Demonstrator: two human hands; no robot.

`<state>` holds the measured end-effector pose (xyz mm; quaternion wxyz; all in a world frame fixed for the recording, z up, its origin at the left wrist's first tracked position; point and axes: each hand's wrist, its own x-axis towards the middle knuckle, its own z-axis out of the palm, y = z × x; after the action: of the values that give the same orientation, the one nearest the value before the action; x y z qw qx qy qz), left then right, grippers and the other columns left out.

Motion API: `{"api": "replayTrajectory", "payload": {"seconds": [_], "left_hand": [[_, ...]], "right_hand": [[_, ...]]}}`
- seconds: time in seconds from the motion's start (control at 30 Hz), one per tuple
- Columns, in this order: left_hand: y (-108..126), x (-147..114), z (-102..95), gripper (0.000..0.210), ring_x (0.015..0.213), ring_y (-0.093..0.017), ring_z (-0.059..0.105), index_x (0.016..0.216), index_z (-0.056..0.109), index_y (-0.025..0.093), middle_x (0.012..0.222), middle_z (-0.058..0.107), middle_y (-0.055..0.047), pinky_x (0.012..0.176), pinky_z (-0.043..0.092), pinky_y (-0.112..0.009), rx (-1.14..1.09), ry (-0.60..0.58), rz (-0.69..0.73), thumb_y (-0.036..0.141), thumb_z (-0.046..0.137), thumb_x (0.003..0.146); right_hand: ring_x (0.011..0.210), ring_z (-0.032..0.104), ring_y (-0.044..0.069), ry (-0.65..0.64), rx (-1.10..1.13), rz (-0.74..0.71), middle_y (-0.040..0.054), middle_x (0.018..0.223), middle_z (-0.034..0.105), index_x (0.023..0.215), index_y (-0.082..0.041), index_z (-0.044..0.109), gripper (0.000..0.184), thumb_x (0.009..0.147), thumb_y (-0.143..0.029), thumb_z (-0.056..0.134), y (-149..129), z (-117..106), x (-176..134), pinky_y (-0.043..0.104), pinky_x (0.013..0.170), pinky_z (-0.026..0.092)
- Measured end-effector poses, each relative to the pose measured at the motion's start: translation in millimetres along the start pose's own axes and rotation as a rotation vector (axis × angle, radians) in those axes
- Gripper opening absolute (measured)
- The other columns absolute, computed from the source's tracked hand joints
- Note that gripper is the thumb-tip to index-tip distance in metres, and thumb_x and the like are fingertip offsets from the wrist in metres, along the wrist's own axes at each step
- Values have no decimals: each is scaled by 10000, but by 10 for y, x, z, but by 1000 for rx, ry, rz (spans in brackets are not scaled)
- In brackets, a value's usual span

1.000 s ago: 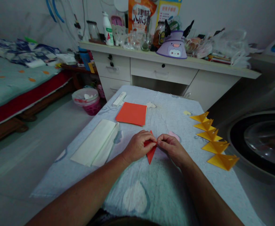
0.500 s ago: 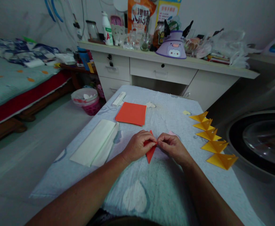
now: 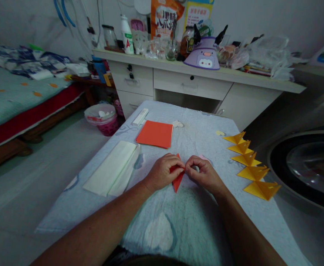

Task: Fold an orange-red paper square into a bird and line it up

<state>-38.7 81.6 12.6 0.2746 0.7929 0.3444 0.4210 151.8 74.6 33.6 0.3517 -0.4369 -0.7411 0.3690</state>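
Observation:
Between my hands is a small folded piece of red-orange paper (image 3: 178, 182), its points showing above and below my fingers. My left hand (image 3: 164, 170) is closed on it, thumb and fingers pinching near its right edge. Fingertips of my right hand (image 3: 202, 171) meet that same edge in a pinch, with a small gap between thumb and curled finger. My fingers hide the middle of the paper. Beyond my left hand lies a stack of square orange paper (image 3: 155, 133). A row of several folded yellow paper figures (image 3: 253, 171) runs along the table's right side.
A folded pale sheet (image 3: 110, 168) lies left of my forearm, and a small white box (image 3: 140, 116) sits near the far left corner of the cloth-covered table (image 3: 162, 210). A pink bin (image 3: 106, 123) stands on the floor. Drawers and a cluttered desk (image 3: 189, 68) are behind.
My right thumb and index finger have bowed apart slightly, opening a small gap between them, while their tips stay at the paper's edge. My left hand and the paper look nearly the same.

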Motion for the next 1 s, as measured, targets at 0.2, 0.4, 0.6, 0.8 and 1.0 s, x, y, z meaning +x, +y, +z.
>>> {"api": "replayTrajectory", "payload": {"seconds": [0.2, 0.4, 0.6, 0.8, 1.0], "left_hand": [[-3, -6, 4, 103, 800, -172, 605, 816, 684, 187, 793, 691, -28, 773, 471, -312, 14, -1, 3, 92, 648, 804], [1, -1, 8, 114, 796, -171, 610, 818, 684, 192, 790, 690, -25, 772, 477, -313, 13, 5, 9, 89, 640, 801], [29, 2, 7, 114, 790, -171, 608, 807, 676, 185, 783, 688, -25, 764, 474, -310, 13, -2, 14, 79, 637, 794], [32, 3, 3, 98, 782, -175, 599, 813, 672, 182, 773, 687, -26, 752, 469, -312, 38, -4, 49, 95, 628, 810], [24, -3, 5, 105, 795, -178, 598, 842, 675, 178, 809, 701, -33, 754, 470, -312, 71, 4, 100, 91, 621, 819]], "right_hand": [[668, 525, 135, -5, -15, -6, -5, 679, 566, 686, -190, 596, 162, 832, -260, 583, 8, 1, 2, 279, 705, 430], [671, 524, 136, 8, -12, -20, -7, 687, 567, 689, -191, 596, 164, 838, -258, 582, -5, 9, -5, 278, 710, 429], [686, 539, 143, -12, -51, -49, 4, 698, 583, 697, -190, 605, 147, 832, -237, 571, -36, -16, -6, 283, 714, 432], [696, 557, 142, -32, -96, -42, 7, 711, 589, 704, -192, 594, 132, 829, -215, 558, -30, -33, -6, 280, 725, 436], [685, 549, 144, -31, -79, -28, 4, 698, 587, 699, -193, 590, 124, 816, -222, 559, -20, -21, -3, 280, 714, 436]]}}
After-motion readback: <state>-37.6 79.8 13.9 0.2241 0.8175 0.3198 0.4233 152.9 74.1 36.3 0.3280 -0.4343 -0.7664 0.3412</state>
